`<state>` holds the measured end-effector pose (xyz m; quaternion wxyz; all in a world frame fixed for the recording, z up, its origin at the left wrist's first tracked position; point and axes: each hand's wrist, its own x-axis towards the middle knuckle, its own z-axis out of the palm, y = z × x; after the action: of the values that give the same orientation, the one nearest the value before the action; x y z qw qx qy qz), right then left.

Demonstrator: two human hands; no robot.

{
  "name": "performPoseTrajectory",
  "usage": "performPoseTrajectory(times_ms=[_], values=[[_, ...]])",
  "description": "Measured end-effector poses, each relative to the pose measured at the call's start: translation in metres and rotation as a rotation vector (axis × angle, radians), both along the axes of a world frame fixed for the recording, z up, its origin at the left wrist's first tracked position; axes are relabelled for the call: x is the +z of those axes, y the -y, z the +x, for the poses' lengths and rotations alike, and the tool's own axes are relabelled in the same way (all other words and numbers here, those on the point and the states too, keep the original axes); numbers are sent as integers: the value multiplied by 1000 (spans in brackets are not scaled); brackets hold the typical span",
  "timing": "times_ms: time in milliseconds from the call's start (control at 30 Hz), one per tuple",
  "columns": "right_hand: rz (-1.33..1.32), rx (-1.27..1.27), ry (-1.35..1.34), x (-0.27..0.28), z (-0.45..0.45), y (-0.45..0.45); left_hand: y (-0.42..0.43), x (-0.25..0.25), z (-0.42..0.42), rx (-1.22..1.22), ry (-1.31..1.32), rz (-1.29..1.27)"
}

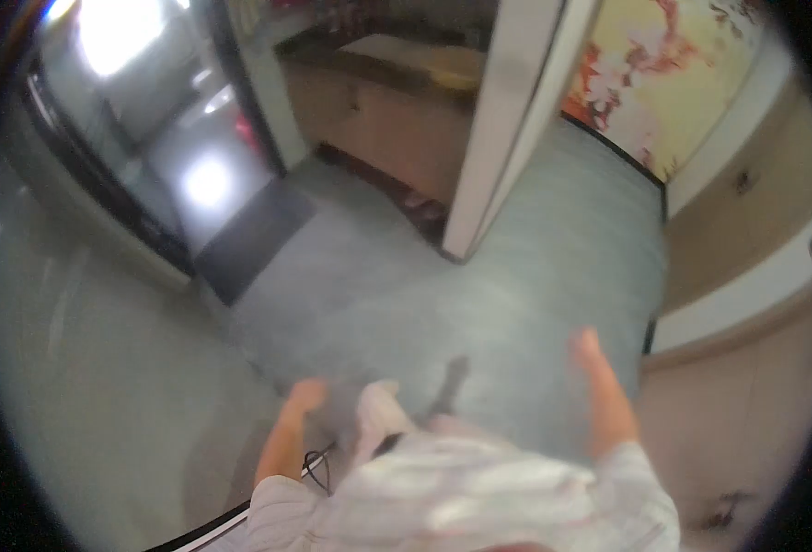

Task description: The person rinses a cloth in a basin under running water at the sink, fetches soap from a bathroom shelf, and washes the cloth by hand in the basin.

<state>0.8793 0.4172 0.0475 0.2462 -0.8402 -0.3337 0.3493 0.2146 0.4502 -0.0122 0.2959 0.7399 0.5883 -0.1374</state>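
Low in the head view, my left hand (309,396) hangs over the floor beside my leg, its fingers blurred. On the right, my right hand (587,342) is stretched forward above the grey floor (507,317), also smeared by motion. No object can be made out in either hand. My light striped shirt (461,488) fills the bottom of the view. A thin dark cable (317,467) lies close to my left forearm.
A dark mat (254,239) lies at the doorway on the left. A white wall edge (507,129) juts out ahead, next to a brown counter (387,124). A floral panel (659,83) and a cabinet-like surface with handles (746,184) stand on the right.
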Motion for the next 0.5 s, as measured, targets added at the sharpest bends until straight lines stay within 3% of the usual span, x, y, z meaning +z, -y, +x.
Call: performPoseTrajectory(times_ms=[67,133,167,233,300,333,400,500], values=[[190,-1,-98,40,-47,-115,-26,-33,-51,-448,-328,50],[357,121,-103,84,-130,-197,-26,-48,-104,-364,-282,-141],[431,188,-91,97,-181,-221,-20,-96,-138,-67,-199,-90],[551,259,-95,122,-264,-276,-34,-136,-205,-166,17,27],[663,263,-145,144,-316,-329,-64,-127,-255,-552,-264,66],[622,245,-96,181,-337,-348,-79,-111,-260,-724,-392,81],[674,183,-68,197,-383,-394,-133,-109,-296,-580,-378,-18],[788,132,-36,212,-417,-459,-199,-133,-346,-61,-139,-63]])
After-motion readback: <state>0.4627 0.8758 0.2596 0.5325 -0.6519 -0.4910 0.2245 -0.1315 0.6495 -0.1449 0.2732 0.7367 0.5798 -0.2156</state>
